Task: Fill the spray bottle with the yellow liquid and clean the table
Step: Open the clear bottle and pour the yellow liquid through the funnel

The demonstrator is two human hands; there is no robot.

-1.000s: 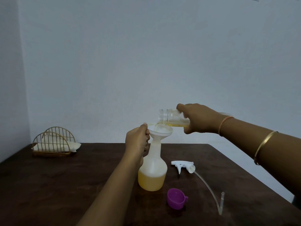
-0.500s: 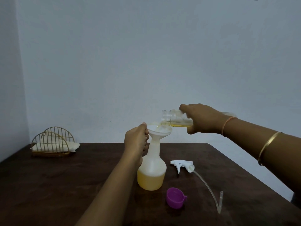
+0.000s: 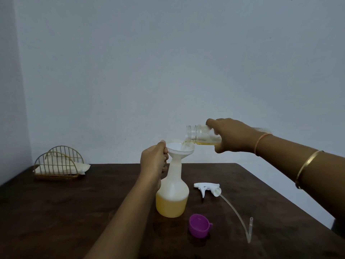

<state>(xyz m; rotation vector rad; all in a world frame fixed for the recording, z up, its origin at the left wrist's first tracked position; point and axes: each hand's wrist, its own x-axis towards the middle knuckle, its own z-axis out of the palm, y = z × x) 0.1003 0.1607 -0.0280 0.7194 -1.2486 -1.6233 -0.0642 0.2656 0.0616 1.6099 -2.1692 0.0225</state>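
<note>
The spray bottle (image 3: 172, 193) is stood upright on the dark table (image 3: 74, 212), its lower part filled with yellow liquid (image 3: 170, 206). A white funnel (image 3: 180, 149) is seated in its neck and is held at its left rim by the curled fingers of the left hand (image 3: 154, 161). A clear jar (image 3: 197, 134), tipped on its side with its mouth over the funnel, is gripped by the right hand (image 3: 231, 135). The trigger head (image 3: 207, 188) is laid just right of the bottle, 1 purple cap (image 3: 198, 228) nearer, a wire napkin holder (image 3: 58, 163) at the far left.
</note>
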